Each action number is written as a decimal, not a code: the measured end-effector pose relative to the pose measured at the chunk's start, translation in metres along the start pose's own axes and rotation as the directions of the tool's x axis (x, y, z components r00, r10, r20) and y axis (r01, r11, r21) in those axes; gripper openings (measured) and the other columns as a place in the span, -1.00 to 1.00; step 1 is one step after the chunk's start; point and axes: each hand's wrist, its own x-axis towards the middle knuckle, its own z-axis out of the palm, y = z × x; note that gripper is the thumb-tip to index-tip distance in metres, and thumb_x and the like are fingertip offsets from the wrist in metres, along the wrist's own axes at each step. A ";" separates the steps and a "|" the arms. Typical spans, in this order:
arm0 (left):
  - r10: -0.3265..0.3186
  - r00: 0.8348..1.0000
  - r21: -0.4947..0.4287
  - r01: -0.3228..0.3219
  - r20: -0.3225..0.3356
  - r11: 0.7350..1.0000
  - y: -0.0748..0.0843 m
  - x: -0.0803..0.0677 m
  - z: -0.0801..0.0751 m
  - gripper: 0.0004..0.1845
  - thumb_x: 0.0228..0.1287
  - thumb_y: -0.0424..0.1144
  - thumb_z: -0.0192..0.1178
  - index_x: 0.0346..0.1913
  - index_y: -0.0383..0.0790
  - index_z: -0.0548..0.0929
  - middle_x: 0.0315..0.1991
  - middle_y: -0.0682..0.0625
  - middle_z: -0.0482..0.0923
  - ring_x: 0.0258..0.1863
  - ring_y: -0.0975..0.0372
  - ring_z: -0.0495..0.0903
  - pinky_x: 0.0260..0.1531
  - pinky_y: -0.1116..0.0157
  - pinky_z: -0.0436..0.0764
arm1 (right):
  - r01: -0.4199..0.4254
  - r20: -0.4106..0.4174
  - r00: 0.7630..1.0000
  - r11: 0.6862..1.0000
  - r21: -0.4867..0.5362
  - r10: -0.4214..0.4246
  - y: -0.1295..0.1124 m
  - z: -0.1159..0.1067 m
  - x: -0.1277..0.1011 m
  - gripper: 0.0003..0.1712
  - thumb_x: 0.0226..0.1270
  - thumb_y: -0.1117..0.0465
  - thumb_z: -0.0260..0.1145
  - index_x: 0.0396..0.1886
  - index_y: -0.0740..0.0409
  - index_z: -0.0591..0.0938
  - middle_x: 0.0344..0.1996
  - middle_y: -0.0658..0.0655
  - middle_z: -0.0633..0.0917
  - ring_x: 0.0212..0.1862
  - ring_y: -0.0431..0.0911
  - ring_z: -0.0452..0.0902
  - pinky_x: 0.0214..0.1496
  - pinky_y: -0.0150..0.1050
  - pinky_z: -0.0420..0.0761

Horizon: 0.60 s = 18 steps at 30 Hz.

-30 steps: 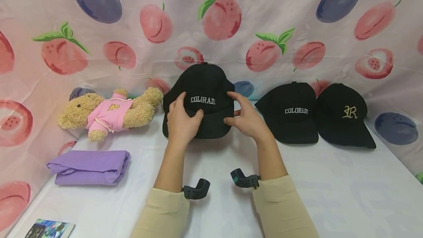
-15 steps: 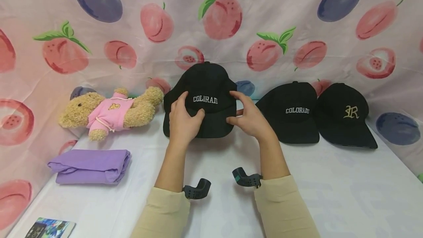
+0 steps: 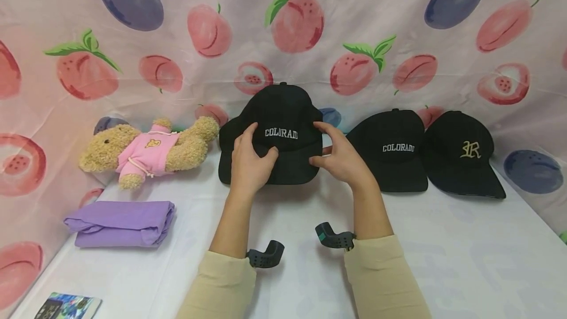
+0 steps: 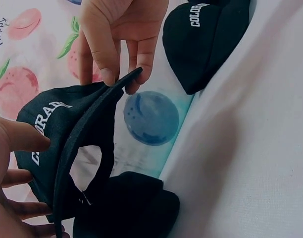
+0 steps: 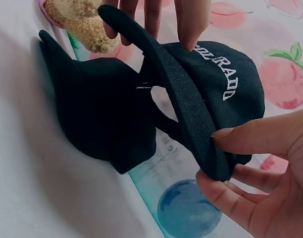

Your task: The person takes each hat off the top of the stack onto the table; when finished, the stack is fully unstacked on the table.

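Observation:
A black baseball cap (image 3: 288, 107) with white COLORADO lettering is held up between both hands, brim toward me. My left hand (image 3: 250, 166) grips its left side, thumb at the brim. On the other side my right hand (image 3: 341, 156) pinches the brim's edge, with the thumb (image 5: 265, 134) on top and fingers beneath in the right wrist view. Behind and below the held cap, a second black cap (image 5: 97, 109) rests on the table. In the head view it is mostly covered, only its left part showing. The held cap's adjustable back opening shows in both wrist views.
To the right stand another black COLORADO cap (image 3: 390, 161) and a black cap with a gold R (image 3: 460, 161). A teddy bear in a pink top (image 3: 146, 151) lies at the left. Nearer are a folded purple cloth (image 3: 121, 225) and a patterned booklet-like item (image 3: 73, 304).
Both hands have shifted slightly to the right with the held cap, uncovering a little more of the cap behind it on the left. The other things have stayed put.

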 end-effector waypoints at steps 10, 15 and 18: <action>0.004 1.000 0.005 -0.005 0.014 1.000 0.001 0.000 0.002 -0.24 0.29 -0.14 0.25 0.56 -0.02 0.32 0.53 -0.19 0.26 0.48 -0.14 0.27 0.45 -0.15 0.31 | -0.006 -0.003 1.000 1.000 -0.001 0.006 0.003 -0.003 -0.002 0.00 0.28 0.29 0.43 0.64 -0.13 0.19 0.60 0.13 0.23 0.27 0.19 0.50 0.20 0.11 0.61; 0.001 1.000 0.004 -0.001 0.024 1.000 0.002 0.000 0.003 -0.24 0.30 -0.14 0.26 0.56 -0.01 0.32 0.54 -0.17 0.25 0.50 -0.12 0.25 0.46 -0.15 0.30 | -0.001 -0.001 1.000 1.000 0.003 0.001 0.005 -0.005 -0.002 0.00 0.28 0.30 0.44 0.64 -0.12 0.19 0.59 0.13 0.23 0.27 0.20 0.51 0.20 0.11 0.61; 0.007 0.999 0.001 -0.008 0.033 1.000 0.002 0.000 0.004 -0.25 0.31 -0.14 0.26 0.56 -0.02 0.32 0.54 -0.15 0.26 0.51 -0.09 0.25 0.48 -0.13 0.29 | 0.004 -0.003 1.000 1.000 0.001 -0.004 0.005 -0.008 -0.002 -0.01 0.29 0.31 0.43 0.64 -0.11 0.19 0.60 0.14 0.24 0.26 0.20 0.52 0.21 0.11 0.61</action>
